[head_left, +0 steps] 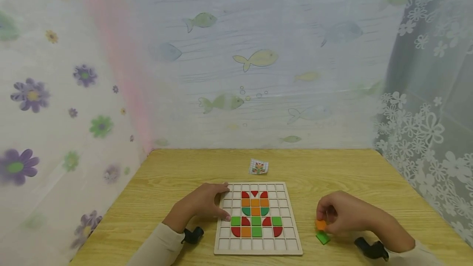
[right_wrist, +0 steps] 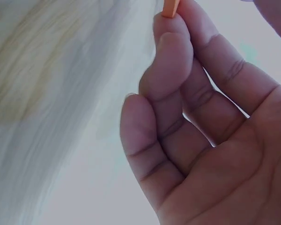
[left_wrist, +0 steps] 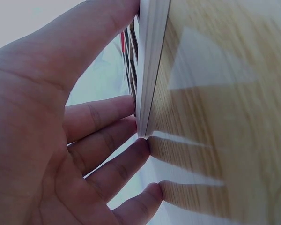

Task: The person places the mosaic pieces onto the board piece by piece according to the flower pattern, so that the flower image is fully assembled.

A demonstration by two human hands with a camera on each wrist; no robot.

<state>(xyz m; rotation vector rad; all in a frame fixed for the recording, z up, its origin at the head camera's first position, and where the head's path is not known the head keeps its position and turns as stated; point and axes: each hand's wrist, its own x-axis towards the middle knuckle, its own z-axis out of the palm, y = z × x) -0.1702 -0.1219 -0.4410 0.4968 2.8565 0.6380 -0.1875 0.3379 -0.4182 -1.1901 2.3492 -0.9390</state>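
Note:
A wooden grid board [head_left: 226, 246] lies on the table with red, orange and green tiles in its squares, forming a flower shape. My left hand [head_left: 203, 201] rests along the board's left edge, thumb and fingertips touching it; the left wrist view shows the fingers fairly straight against the rim. To the right of the board, my right hand [head_left: 347, 212] pinches a small orange tile [head_left: 320, 225] between its fingertips. The same orange tile [right_wrist: 170, 7] peeks in at the top of the right wrist view. Just below it, a green square tile [head_left: 322, 238] lies on the table.
Behind the board lies a small paper card [head_left: 258, 167] printed with a gridded flower pattern. The wood-grain table [head_left: 184, 165] ends at a fish-patterned curtain [head_left: 255, 126]. Flower-patterned sheets hang at the left and right sides.

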